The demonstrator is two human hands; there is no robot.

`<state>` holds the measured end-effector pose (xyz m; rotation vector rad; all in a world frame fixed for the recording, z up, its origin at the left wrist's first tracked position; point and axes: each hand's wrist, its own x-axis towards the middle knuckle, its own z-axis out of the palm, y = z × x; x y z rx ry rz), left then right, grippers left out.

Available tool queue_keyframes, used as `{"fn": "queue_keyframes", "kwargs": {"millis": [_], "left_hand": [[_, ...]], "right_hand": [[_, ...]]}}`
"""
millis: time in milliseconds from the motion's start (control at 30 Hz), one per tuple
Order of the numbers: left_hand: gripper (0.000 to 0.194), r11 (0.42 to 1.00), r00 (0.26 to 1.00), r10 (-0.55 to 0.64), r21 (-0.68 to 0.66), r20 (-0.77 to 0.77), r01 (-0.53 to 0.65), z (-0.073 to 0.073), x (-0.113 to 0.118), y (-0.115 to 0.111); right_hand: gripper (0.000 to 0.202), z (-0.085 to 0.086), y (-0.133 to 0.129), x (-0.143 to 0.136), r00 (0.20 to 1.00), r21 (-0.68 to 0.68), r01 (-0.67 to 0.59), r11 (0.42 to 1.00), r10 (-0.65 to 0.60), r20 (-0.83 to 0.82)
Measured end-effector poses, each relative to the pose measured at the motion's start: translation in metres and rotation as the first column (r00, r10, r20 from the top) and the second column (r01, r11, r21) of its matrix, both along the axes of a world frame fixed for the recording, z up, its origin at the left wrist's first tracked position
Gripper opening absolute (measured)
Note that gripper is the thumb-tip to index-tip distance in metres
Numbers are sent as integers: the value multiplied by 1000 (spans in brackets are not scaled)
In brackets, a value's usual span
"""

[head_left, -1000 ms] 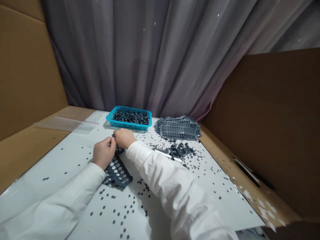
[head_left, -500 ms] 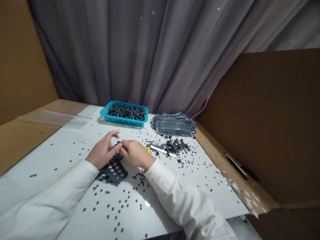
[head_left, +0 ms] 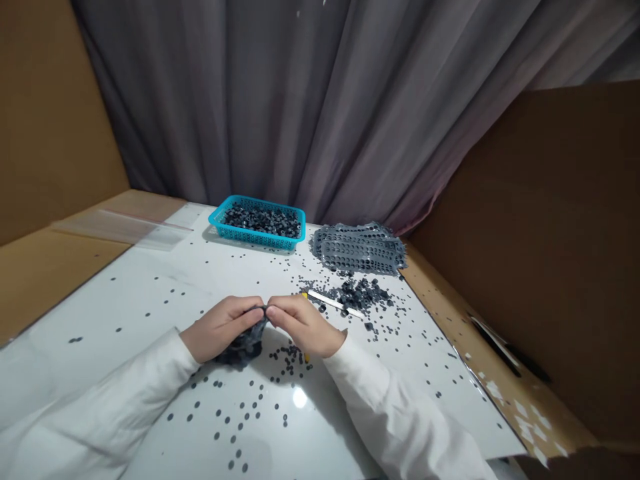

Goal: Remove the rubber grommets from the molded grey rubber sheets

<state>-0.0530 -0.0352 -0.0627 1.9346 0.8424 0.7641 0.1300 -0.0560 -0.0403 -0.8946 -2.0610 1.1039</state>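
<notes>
My left hand is closed on a dark perforated sheet, which hangs bunched below its fingers and partly behind them. The fingertips of my right hand pinch the top edge of the same sheet, right beside my left fingertips. Both hands are just above the white table. Small black discs lie scattered around them. A white and yellow tool lies partly behind my right hand, next to a pile of black pieces.
A blue basket full of small black pieces stands at the back. Right of it lies a stack of grey perforated sheets. Clear plastic bags lie at the left. A dark slender tool rests on the cardboard at right.
My left fingers have closed from a more spread pose onto the sheet. Both hands sit lower and further right in view, and the sheet is more bunched. The view has shifted slightly.
</notes>
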Motion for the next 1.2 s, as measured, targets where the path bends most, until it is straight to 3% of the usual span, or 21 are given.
{"fn": "queue_keyframes", "kwargs": {"millis": [67, 133, 267, 500, 600, 733, 800, 833, 900, 967, 1067, 1200], "left_hand": [[32, 980, 978, 113, -179, 175, -82, 3, 5, -3], [31, 935, 924, 265, -309, 277, -176, 7, 10, -6], [28, 813, 792, 513, -483, 332, -325, 14, 15, -8], [30, 630, 666, 634, -763, 393, -149, 9, 13, -3], [27, 611, 640, 639, -787, 427, -85, 8, 13, 0], [21, 598, 673, 611, -800, 417, -47, 7, 14, 1], [19, 632, 693, 604, -767, 394, -114, 5, 14, 3], [19, 683, 705, 587, -710, 398, -168, 4, 13, 4], [22, 829, 768, 494, -487, 408, -274, 2, 9, 6], [27, 939, 877, 338, -180, 341, -292, 2, 3, 8], [31, 975, 974, 170, 116, 151, -189, 6, -5, 7], [33, 968, 994, 99, 225, 52, -108, 10, -7, 4]], "right_hand": [[37, -4, 1, -8, 956, -182, -21, 983, -34, -293], [39, -6, 3, -19, 868, -296, -29, 955, -123, -481], [40, -8, 8, -37, 750, -381, -5, 924, -248, -613], [37, -17, 15, -48, 684, -394, 10, 919, -294, -668], [38, -20, 16, -52, 681, -397, 60, 916, -328, -655], [37, -22, 17, -56, 708, -350, 114, 930, -323, -628], [35, -23, 18, -56, 743, -295, 134, 946, -293, -602], [35, -22, 18, -55, 770, -265, 139, 954, -272, -577], [35, -21, 19, -50, 837, -206, 131, 970, -220, -501], [37, -17, 20, -42, 904, -162, 82, 983, -142, -404], [41, -9, 21, -26, 956, -132, -38, 991, -2, -295], [51, 2, 22, -10, 970, -79, -62, 995, 41, -240]]}}
